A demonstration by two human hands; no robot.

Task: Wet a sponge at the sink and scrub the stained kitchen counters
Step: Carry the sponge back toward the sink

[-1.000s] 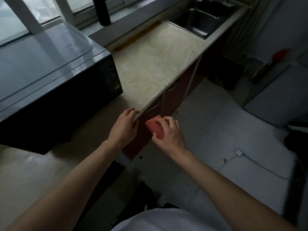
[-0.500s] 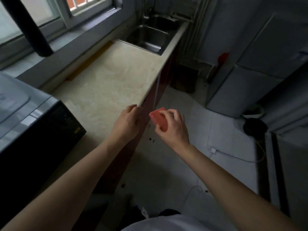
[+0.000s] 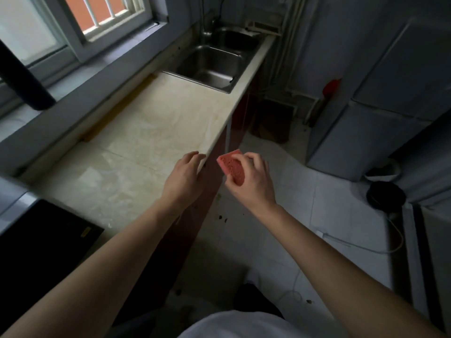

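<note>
Sponge (image 3: 231, 165): one, red and pitted, pinched between thumb and curled fingers of our right hand (image 3: 253, 181), held in the air off the front edge of the counter (image 3: 156, 132), above the floor (image 3: 305, 203). Our left hand (image 3: 184, 178) holds nothing, its loosely bent fingers resting on the counter's edge. One steel sink (image 3: 214, 67) lies at the far end; it appears to have two basins. One black appliance (image 3: 41, 240) sits at near left.
</note>
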